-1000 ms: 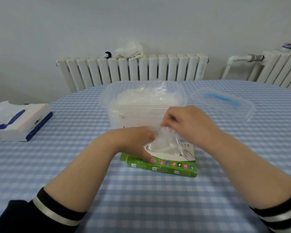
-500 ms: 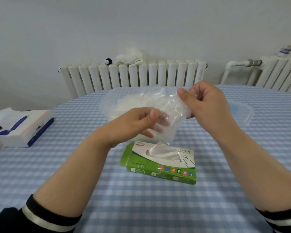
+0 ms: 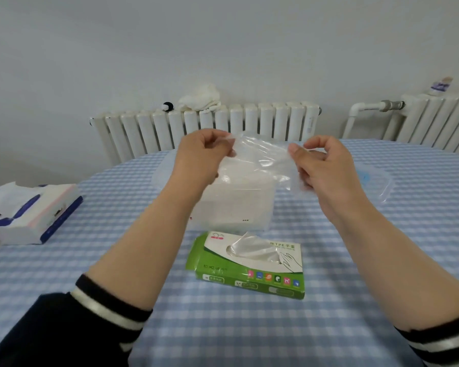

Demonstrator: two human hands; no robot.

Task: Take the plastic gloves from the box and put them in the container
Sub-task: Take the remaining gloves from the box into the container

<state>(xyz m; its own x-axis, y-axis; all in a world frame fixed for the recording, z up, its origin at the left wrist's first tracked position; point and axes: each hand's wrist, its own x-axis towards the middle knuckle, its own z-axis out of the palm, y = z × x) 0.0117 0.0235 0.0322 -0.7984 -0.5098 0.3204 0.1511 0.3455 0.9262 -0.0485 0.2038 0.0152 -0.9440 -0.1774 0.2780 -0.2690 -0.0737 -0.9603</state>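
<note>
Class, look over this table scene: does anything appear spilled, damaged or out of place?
Nothing spilled or damaged. One oddity: a crumpled white cloth sits atop the radiator behind the table, apart from the task.

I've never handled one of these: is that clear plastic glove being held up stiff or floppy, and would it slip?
Probably floppy: the glove sags and wrinkles between the left hand and right hand pinching its edges. Likely very light, since fingertip pinches hold it up. Its glossy film may be slippery.

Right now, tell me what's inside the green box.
A clear glove pokes out of the green box through its top opening. Whatever lies deeper is hidden by the cardboard, so how many remain cannot be seen.
</note>
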